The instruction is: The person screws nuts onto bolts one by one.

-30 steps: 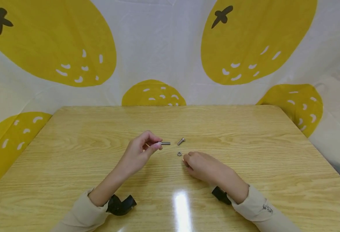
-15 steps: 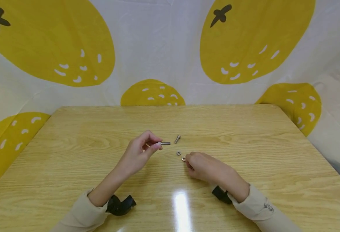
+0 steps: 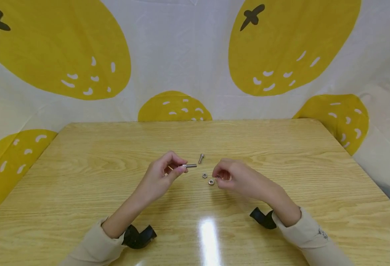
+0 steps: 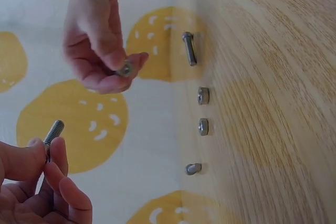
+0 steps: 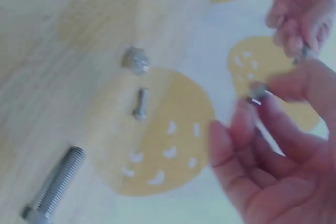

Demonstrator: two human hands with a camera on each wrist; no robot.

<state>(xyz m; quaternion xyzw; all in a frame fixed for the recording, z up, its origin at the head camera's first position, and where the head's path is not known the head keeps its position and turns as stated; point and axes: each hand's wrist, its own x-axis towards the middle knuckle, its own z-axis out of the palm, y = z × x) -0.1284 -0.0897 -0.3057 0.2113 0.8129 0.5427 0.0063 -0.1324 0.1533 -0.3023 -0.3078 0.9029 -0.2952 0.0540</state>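
My left hand (image 3: 160, 173) pinches a threaded bolt (image 3: 191, 166) between thumb and fingers, its shank pointing right. Held up from the table, a small nut (image 4: 125, 68) sits between the thumb and fingertips of my right hand (image 3: 245, 181). Two more nuts, one (image 3: 204, 176) slightly behind the other (image 3: 211, 182), lie on the wood between my hands. Beyond them rests a short bolt (image 3: 201, 158). A larger bolt (image 5: 55, 184) shows in both wrist views but is hidden by my right hand in the head view.
The wood-grain table (image 3: 115, 140) runs back to a white cloth (image 3: 181, 55) printed with yellow fruit. Black wrist mounts (image 3: 138, 236) stick out from both sleeves near the front.
My right hand has lifted away from the table with a nut, moving up and slightly right, leaving a nut uncovered. The short bolt has turned more upright in view and shifted left.
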